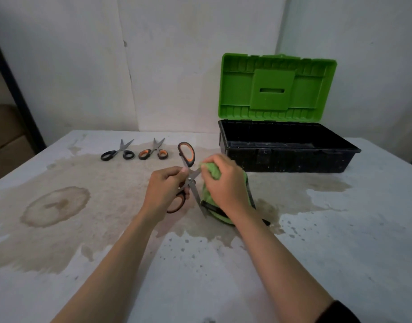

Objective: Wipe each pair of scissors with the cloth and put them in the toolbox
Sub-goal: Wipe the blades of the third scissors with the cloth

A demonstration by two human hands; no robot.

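Nearest the camera, two bare forearms reach forward over the stained, pale grey surface, which carries a broad brown watermark and a ring-shaped stain at about nine o'clock. The left hand has its grip clamped on the large orange-and-black-handled steel scissors, fingers wrapped near the pivot and the lower handle loop; the blades are spread open, one handle loop rising toward twelve o'clock, one blade pointing down toward five o'clock. Just beside it at three o'clock, the right hand has its grip closed around the bunched green cloth with dark edging, pressing it against the other blade. The rest of the cloth hangs down to the surface under the wrist.

Farther back, at eleven o'clock, lie the small orange-and-black-handled scissors and, left of them, the small all-black-handled scissors, both partly open and apart from each other. At one o'clock sits the black plastic toolbox with a raised green lid, open, against the white wall.
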